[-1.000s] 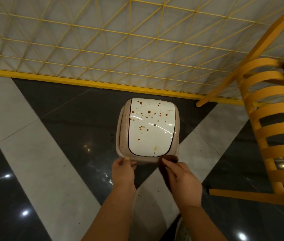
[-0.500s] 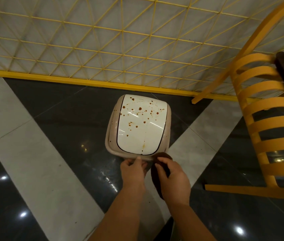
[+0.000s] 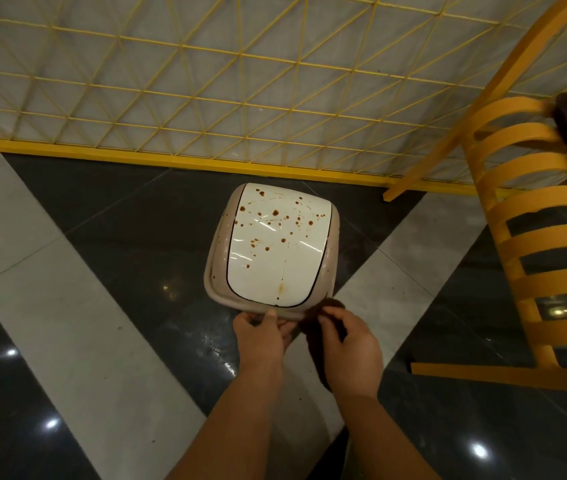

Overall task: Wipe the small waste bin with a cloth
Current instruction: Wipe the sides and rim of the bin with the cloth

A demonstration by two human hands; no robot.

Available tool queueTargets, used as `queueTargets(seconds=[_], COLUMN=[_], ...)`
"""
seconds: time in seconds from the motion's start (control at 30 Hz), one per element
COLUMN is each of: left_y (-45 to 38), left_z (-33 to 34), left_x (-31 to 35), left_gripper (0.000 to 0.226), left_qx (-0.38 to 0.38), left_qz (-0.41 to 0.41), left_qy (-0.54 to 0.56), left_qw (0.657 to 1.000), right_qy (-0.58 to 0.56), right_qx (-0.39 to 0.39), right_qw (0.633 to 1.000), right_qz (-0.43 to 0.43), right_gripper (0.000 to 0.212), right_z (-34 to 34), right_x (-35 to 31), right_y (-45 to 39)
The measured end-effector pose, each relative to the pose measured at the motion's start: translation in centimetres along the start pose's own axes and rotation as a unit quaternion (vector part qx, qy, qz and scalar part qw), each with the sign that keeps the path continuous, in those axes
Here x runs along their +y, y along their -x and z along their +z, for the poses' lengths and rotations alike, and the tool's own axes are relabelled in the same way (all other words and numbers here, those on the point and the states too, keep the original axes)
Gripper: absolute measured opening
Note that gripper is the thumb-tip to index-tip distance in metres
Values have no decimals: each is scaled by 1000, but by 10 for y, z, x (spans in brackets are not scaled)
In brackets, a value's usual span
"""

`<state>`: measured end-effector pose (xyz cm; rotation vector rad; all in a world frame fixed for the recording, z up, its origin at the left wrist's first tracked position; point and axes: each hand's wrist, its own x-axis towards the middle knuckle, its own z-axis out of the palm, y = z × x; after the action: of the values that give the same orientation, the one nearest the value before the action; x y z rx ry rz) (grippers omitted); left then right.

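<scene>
cloth [image 3: 320,336] mostly hidden, bin [image 3: 271,247] body perhaps unseen

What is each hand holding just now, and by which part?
Left hand grips the bin by its near rim; right hand holds a dark cloth, bunched.

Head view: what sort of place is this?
Probably a café or eatery: polished dark-and-pale tiled floor, yellow lattice partition, yellow slatted chair, and a small waste bin on the floor.

Small beige waste bin [image 3: 214,268] upright on dark floor tile, white domed lid [image 3: 277,251] shut and spattered brown; dark brown cloth [image 3: 320,336] bunched against near rim.
</scene>
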<state>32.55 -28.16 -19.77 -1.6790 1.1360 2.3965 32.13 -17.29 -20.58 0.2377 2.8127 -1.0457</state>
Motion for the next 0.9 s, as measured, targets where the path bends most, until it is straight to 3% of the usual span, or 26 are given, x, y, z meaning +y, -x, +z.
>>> queueTargets(seconds=[0.13, 0.27, 0.33, 0.43, 0.47, 0.73, 0.9], left_y=[1, -2, -2, -7, -11, -1, -3], left_z=[0, -6, -9, -17, -21, -24, -25], left_x=[3, 7, 11, 21, 23, 14, 10], left_gripper=[28, 26, 28, 32, 33, 37, 37], left_qx=[0, -11, -14, 24, 39, 4, 5], left_qz=[0, -7, -11, -2, 8, -3, 2], left_qy=[2, -2, 7, 18, 18, -28, -57], left_qw=[1000, 1000, 1000, 1000, 999, 1000, 998], right_qy=[-5, 65, 72, -31, -54, -200, -158], right_qx=[10, -64, -76, -19, -6, -2, -72], right_qw=[1000, 995, 994, 993, 991, 970, 981], right_qz=[21, -33, -16, 111, 118, 134, 88], right_gripper=[23, 23, 22, 22, 21, 27, 22], right_z=[-2, 6, 5, -7, -10, 2, 21], right_x=[-4, -5, 1, 11, 14, -12, -24], right_y=[-4, 16, 16, 7, 5, 17, 35])
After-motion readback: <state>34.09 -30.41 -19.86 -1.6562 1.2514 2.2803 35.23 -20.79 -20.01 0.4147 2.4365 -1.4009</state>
